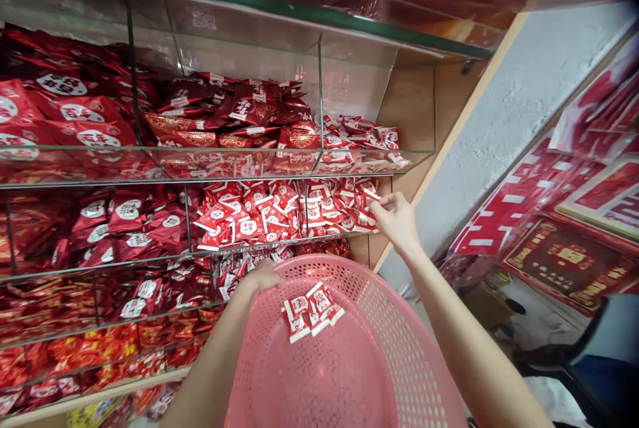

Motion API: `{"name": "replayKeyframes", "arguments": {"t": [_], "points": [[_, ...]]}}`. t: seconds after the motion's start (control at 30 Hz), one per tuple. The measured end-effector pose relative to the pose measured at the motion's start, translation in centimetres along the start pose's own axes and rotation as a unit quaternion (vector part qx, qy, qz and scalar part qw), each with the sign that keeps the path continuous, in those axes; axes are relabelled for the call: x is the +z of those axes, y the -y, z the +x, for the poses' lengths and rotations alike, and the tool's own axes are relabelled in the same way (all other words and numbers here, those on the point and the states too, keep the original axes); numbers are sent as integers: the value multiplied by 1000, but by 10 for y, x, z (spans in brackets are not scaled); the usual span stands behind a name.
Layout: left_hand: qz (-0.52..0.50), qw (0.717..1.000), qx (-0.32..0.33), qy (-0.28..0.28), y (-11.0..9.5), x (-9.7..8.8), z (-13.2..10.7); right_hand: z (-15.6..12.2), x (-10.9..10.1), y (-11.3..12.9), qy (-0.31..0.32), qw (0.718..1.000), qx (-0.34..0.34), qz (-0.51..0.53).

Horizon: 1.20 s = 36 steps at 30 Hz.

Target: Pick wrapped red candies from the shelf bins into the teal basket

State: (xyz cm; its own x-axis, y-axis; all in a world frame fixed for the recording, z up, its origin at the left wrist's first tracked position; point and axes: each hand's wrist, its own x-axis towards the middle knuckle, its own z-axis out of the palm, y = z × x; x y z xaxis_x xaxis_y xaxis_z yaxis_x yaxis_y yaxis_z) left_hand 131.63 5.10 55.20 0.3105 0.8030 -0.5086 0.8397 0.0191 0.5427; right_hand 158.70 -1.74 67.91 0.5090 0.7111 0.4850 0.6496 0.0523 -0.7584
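A pink plastic basket (419, 341) with perforated sides is tilted toward the shelves, and several red and white candy packets (312, 308) lie together inside it. My left hand (264, 276) is closed on the basket's far left rim. Up at the right end of the middle shelf, my right hand (397, 215) pinches a small red and white candy packet (370, 196) by its edge. Just left of those fingers is a glass compartment heaped with similar red and white packets (324, 210).
Glass shelves (239, 178) with upright dividers hold heaps of red packets (84, 108) on the left. A wooden side panel (407, 98) ends the shelves beside a grey wall (479, 122). Red printed decorations (569, 255) hang and stack on the right.
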Motion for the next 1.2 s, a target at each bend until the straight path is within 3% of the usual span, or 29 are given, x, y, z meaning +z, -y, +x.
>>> {"name": "replayKeyframes", "arguments": {"t": [0.1, 0.17, 0.27, 0.37, 0.47, 0.57, 0.8, 0.97, 1.07, 1.13, 1.2], "points": [[-4, 1000, -3, -2, 1, 1, 0, -48, -8, 12, 90, 988, -38, 117], [-5, 1000, -3, 3, 2, 2, 0, -80, 1, 17, 186, 971, -65, 137], [-3, 1000, 0, 8, 3, 3, 0, -113, 31, 10, 303, 947, -95, 55], [0, 1000, 2, 0, 3, 3, 0, -126, 63, -15, 371, 920, -100, -79], [-1, 1000, 1, -11, 2, 3, -1, -129, 79, -42, 391, 904, -79, -152], [-6, 1000, -1, -15, 2, 2, -2, -132, 85, -57, 406, 897, -75, -159], [-23, 1000, 3, -19, 0, 2, -6, -137, 99, -53, 437, 864, -93, -232], [-29, 999, 4, -25, 0, 2, -5, -141, 106, -42, 422, 826, -164, -335], [-23, 1000, 3, -14, 1, 2, -4, -139, 105, -36, 393, 819, -194, -369], [-23, 1000, 7, -9, 1, 2, -3, -136, 103, -34, 401, 807, -269, -340], [-26, 1000, 17, -4, 2, 3, -1, -133, 103, -32, 444, 768, -357, -291]]}}
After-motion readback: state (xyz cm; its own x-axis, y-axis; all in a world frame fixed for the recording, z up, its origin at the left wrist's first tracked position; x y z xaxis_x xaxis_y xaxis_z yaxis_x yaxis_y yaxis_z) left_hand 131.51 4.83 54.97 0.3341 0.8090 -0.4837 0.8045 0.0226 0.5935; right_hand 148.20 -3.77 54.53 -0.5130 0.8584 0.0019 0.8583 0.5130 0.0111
